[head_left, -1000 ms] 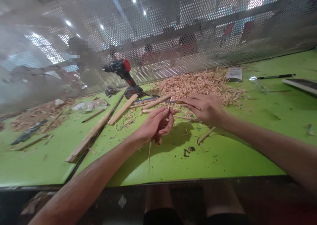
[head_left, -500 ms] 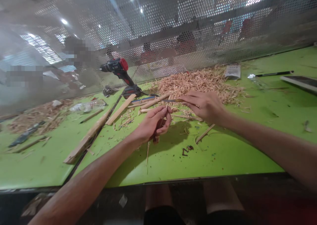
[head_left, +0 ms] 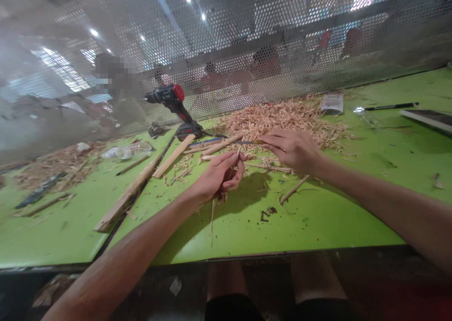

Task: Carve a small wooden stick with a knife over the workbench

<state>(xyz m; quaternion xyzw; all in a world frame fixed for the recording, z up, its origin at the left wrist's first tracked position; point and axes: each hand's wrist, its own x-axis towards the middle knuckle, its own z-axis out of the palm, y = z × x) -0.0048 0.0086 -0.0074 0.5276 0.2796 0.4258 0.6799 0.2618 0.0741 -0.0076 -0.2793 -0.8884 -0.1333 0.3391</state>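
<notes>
Here the left hand (head_left: 219, 176) has its fingers curled around a thin wooden stick (head_left: 239, 150), tip poking up past the thumb, held over the green surface (head_left: 332, 222). Across from it, the right hand (head_left: 296, 151) keeps its fingers close together, gripping a narrow blade (head_left: 246, 142) that reaches toward the stick, shavings (head_left: 278, 116) piled just behind; whether blade and stick touch, I can't tell.

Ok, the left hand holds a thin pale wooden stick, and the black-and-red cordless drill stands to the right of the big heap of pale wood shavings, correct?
Not quite: the head view shows the drill standing to the left of the heap. The left hand does hold the stick.
</notes>
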